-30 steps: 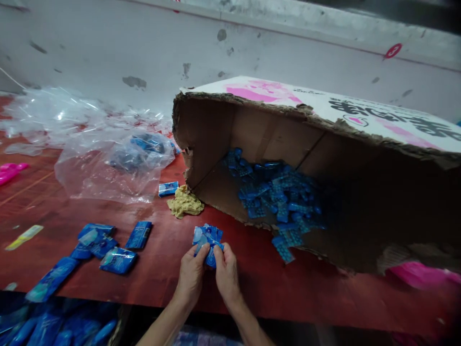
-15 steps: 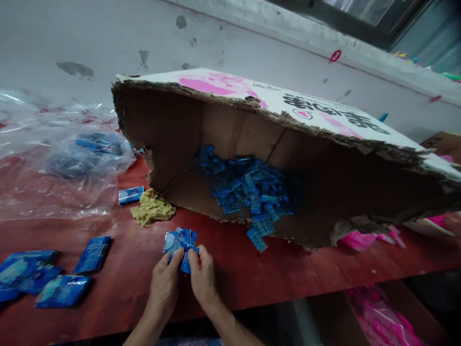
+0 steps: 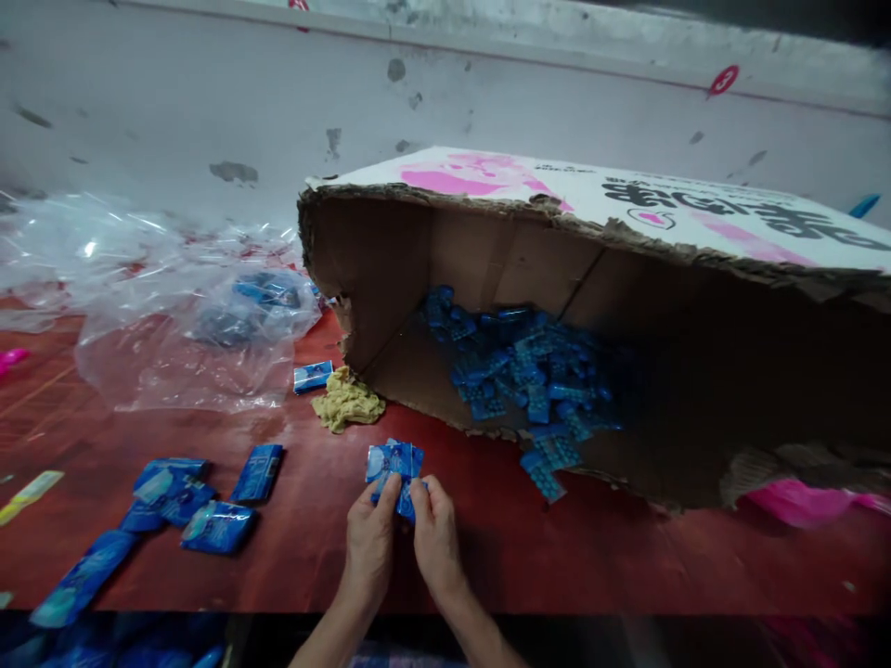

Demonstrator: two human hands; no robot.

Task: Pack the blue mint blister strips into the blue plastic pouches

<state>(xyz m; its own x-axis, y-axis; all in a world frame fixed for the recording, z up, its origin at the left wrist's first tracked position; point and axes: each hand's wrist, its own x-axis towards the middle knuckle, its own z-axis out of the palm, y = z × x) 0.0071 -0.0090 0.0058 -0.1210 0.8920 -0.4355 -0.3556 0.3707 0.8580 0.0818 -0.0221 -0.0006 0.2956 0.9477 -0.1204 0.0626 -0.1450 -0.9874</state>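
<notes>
You can read one sign clearly: a red round sticker (image 3: 723, 80) on the grey wall (image 3: 209, 102) carries a white "3". The white top of the torn cardboard box (image 3: 626, 199) bears bold black characters and pink printing, too skewed for you to read. Print on the blue packets (image 3: 393, 464) stays illegible.

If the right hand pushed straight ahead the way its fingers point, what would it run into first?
Beyond the blue packets it already grips, the right hand would probably meet the cardboard box lower torn edge, though depth is unclear.

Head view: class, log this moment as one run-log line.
left hand: holds packets | right hand: holds packets | box: on its side, blue pieces inside
</notes>
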